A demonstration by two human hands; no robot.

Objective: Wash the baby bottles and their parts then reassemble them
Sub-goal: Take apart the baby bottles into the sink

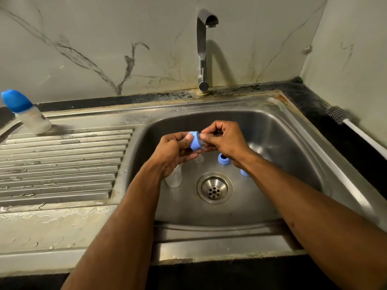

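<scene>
Far left, on the ribbed steel drainboard: one assembled baby bottle with translucent body and blue domed cap, standing, tilted in the wide-angle view.

Over the stainless steel sink basin: left hand pinches a light blue plastic collar ring between thumb and fingers. Right hand meets it from the other side, fingertips pressed together on a clear silicone teat seated in the ring; how far it is seated cannot be told.

On the basin floor, below the left wrist: clear plastic bottle body, upright. Next, a small clear part, kind unclear. Round steel drain strainer at centre. Right of it, a second blue collar ring, and a further blue piece partly hidden under the right forearm.

Behind the basin: chrome tap, no water running.

Far right, on the dark counter: grey-bristled bottle brush with white handle, lying against the wall.
</scene>
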